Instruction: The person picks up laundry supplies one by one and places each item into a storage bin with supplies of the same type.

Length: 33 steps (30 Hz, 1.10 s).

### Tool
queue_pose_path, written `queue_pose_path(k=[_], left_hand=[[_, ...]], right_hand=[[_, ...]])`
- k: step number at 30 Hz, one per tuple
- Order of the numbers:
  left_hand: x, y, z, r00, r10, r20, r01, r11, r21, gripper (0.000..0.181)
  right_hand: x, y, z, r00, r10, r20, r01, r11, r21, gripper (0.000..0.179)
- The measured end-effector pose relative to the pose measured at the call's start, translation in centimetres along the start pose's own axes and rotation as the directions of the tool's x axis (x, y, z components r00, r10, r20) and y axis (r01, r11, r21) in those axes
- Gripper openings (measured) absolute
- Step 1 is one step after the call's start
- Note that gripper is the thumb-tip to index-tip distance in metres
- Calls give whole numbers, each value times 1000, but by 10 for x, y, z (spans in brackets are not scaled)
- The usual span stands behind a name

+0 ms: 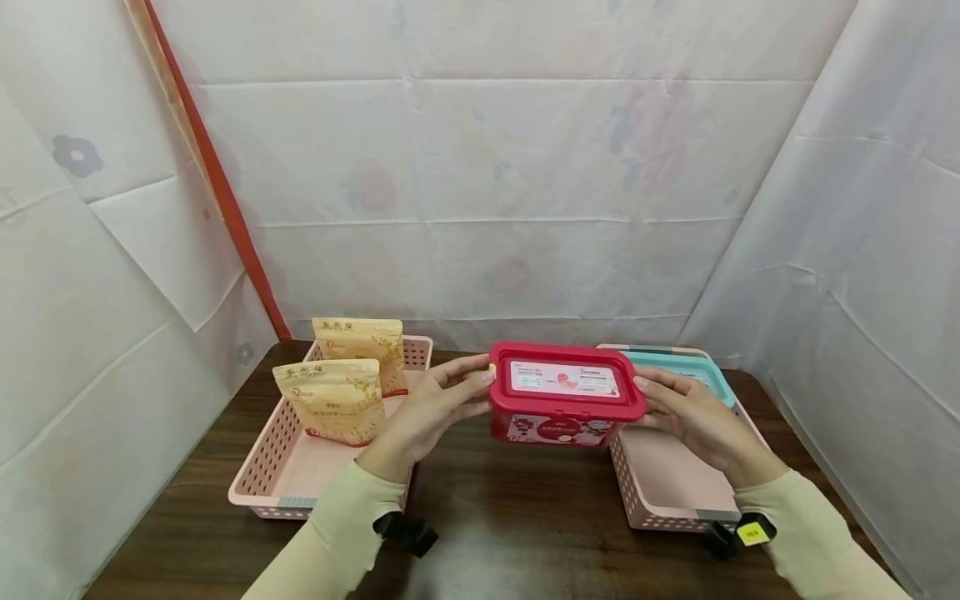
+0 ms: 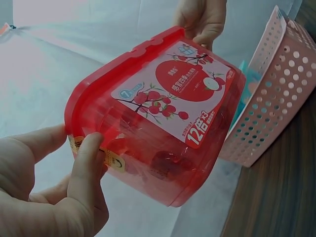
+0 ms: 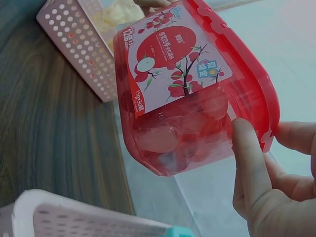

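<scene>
A red lidded plastic tub (image 1: 567,392) is held up between both hands, above the dark wooden table. My left hand (image 1: 435,404) grips its left end, thumb and fingers at the lid's edge. At the right end my right hand (image 1: 693,421) pinches the tub near the rim. In the left wrist view the tub (image 2: 163,113) shows a pink label with red fruit, and rounded pieces show dimly through its see-through wall. The right wrist view has the tub (image 3: 187,89) tilted, the right hand (image 3: 276,177) at its end.
To the left, a pink perforated basket (image 1: 258,467) holds two yellow pouches (image 1: 333,404) standing upright. A second pink basket (image 1: 637,500) on the right contains a teal-lidded tub (image 1: 705,371) at its back. White patterned sheets (image 1: 480,167) hang behind and at both sides.
</scene>
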<state>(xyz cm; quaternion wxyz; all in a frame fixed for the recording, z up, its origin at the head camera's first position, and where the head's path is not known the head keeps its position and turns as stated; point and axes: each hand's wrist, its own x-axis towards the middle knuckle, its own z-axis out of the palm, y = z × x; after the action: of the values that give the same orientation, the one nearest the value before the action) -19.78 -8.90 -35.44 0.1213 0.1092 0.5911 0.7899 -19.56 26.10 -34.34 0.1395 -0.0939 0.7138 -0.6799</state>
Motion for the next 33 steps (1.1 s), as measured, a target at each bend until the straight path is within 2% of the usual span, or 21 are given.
queue_pose_path(k=[6, 13, 20, 22, 27, 33], left_hand=[[5, -6, 14, 1000, 10, 21, -10, 1000, -8, 46], [11, -13, 29, 998, 27, 50, -25, 999, -28, 45], [17, -19, 45, 996, 29, 82, -25, 999, -47, 45], [20, -21, 51, 995, 29, 91, -24, 998, -51, 44], [27, -25, 65, 994, 35, 108, -29, 998, -58, 43], [34, -30, 82, 995, 9, 100, -3, 998, -61, 41]], right_hand=[[-9, 3, -12, 1000, -29, 3, 29, 1000, -1, 57], [-22, 5, -25, 998, -17, -66, 19, 1000, 23, 51], [-33, 8, -39, 990, 8, -139, 0, 998, 62, 21], [-36, 10, -44, 988, 16, -151, -6, 998, 67, 19], [-43, 17, -60, 985, 18, -170, -2, 995, 96, 19], [-51, 24, -78, 984, 11, -177, 16, 988, 152, 25]])
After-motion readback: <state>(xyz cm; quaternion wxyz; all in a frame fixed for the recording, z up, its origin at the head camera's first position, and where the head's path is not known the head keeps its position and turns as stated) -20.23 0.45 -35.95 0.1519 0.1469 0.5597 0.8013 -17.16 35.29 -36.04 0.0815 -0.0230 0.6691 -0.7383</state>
